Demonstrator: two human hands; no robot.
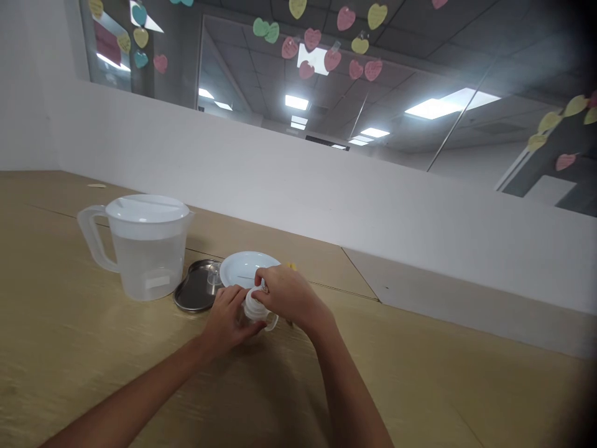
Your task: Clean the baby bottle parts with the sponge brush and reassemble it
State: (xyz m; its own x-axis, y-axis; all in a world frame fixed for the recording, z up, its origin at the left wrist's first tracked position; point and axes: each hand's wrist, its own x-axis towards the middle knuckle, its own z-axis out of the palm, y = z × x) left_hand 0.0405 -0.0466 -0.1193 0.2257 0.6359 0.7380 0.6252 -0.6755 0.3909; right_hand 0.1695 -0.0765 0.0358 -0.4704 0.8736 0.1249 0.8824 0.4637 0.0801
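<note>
A small clear bottle or jar [255,307] with a ridged whitish neck stands on the wooden table between my hands. A small curved handle shows at its right side. My left hand [228,316] wraps round its left side, thumb low across the front. From the right, my right hand [286,292] reaches over the top, thumb and forefinger pinched together at the mouth. Whatever those fingertips grip is hidden. Just behind the hands lies a white plate [233,264], partly covered by my right hand.
A metal kidney-shaped tray [189,297] with a small clear cup [213,280] in it lies left of the plate. Further left stands a large translucent pitcher [152,261] with a lid and handle. A white wall [280,180] rises behind the table.
</note>
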